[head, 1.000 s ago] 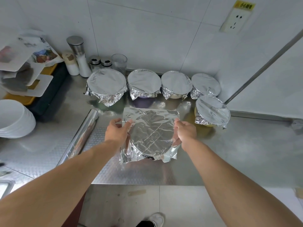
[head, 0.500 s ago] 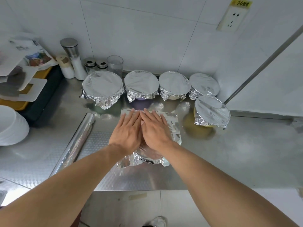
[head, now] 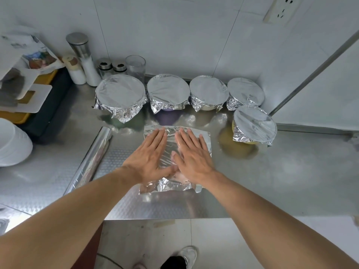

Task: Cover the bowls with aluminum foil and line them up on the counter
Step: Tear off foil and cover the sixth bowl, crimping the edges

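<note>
Both hands lie flat, palms down, fingers straight and together, on a foil sheet (head: 171,140) draped over a bowl near the front edge of the steel table (head: 291,181). Left hand (head: 149,154) and right hand (head: 191,152) sit side by side, thumbs nearly meeting, neither gripping anything. Loose corners of the sheet stick out beyond the fingertips and crumple toward the person below the wrists; the bowl beneath is hidden.

Behind them, four foil-covered bowls stand in a row against the tiled wall: the largest (head: 120,94) at left, then a second (head: 168,91), a third (head: 208,90) and a fourth (head: 245,92). A fifth covered bowl (head: 254,124) sits just in front of the row's right end, yellow showing below its foil.

A foil roll (head: 95,158) lies on the table left of the hands. Shakers and a glass (head: 135,66) stand at the back left, and stacked white bowls (head: 13,144) sit at the left edge. A wall socket (head: 281,8) is mounted upper right.
</note>
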A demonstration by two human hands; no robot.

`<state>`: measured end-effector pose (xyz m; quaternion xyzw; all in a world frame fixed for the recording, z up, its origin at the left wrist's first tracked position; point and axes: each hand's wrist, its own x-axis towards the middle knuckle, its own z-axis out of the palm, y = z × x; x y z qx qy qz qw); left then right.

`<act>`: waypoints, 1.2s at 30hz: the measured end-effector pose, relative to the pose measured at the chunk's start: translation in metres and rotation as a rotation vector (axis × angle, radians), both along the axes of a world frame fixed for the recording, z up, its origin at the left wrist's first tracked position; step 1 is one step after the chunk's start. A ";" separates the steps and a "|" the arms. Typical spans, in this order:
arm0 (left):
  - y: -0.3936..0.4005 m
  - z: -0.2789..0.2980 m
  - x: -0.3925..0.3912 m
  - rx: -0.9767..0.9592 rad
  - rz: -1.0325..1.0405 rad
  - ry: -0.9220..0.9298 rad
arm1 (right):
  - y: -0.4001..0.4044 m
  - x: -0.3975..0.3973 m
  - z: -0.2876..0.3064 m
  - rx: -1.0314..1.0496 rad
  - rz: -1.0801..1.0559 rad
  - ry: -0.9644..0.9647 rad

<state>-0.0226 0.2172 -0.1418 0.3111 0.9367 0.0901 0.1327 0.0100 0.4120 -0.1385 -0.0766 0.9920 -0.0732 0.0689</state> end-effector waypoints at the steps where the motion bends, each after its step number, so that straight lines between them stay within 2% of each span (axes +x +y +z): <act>1: -0.002 0.001 -0.001 -0.030 -0.019 -0.016 | 0.000 0.000 0.000 0.005 0.006 0.001; 3: -0.004 0.000 -0.001 -0.075 -0.045 -0.022 | 0.000 0.000 -0.001 0.021 0.013 0.005; 15: -0.002 0.000 -0.001 -0.044 -0.023 -0.108 | -0.001 -0.005 -0.007 -0.058 -0.046 0.039; 20: 0.001 0.002 0.001 -0.032 0.004 -0.125 | -0.008 -0.013 0.003 -0.015 -0.071 0.057; 27: 0.002 -0.001 0.003 -0.092 -0.006 -0.038 | -0.014 -0.017 -0.001 0.001 -0.125 0.093; 36: 0.003 0.001 0.009 -0.038 0.033 -0.032 | -0.010 -0.016 -0.003 -0.077 -0.151 0.134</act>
